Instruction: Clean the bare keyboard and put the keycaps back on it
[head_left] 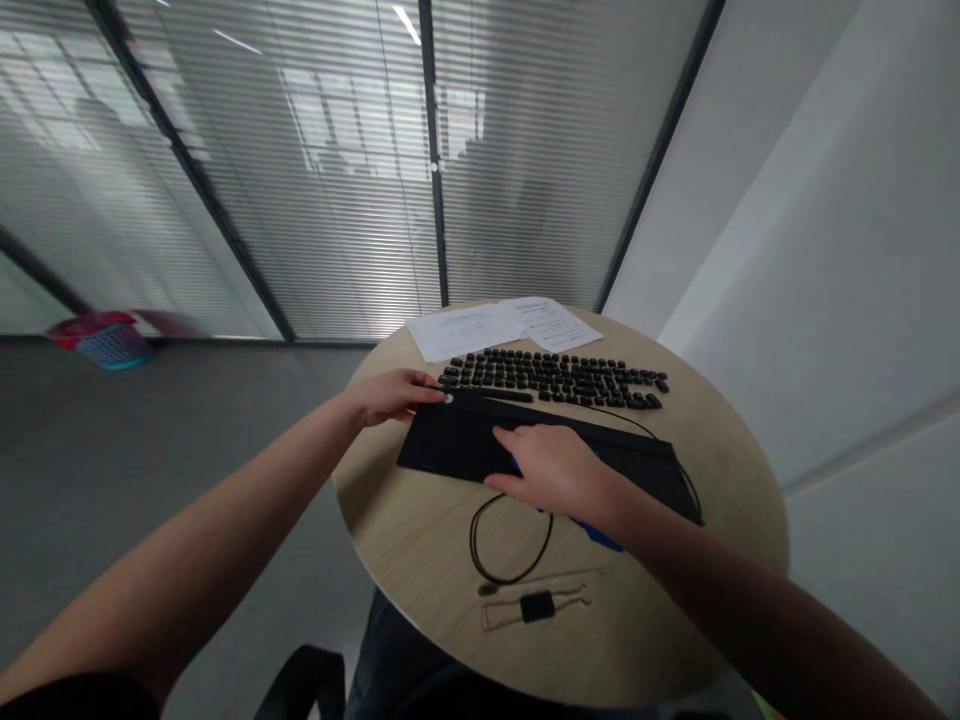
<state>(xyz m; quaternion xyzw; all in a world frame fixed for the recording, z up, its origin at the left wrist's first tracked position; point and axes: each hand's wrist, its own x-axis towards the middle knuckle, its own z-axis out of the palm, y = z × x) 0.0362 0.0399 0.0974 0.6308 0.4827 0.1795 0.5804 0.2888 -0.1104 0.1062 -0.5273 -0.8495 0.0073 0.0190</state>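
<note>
A black keyboard body (450,440) without visible keycaps lies slanted across the round table. My left hand (394,395) grips its far left corner, near a small white round spot. Over its middle lies my right hand (551,465), index finger and thumb stretched toward the left. Beneath that palm is a blue cloth-like piece (600,537), mostly hidden by the hand and forearm. Just behind the body, loose black keycaps (562,375) lie in rows, with a long bar-shaped key (504,395) among them. A black cable (474,545) loops out in front of the keyboard.
Printed papers (469,328) lie at the far side of the round table (405,540). Near its front edge are a wire keycap puller (537,606) and a thin rod (555,577) with a dark end. A red-and-blue basket (112,345) stands on the floor, by a glass partition with blinds.
</note>
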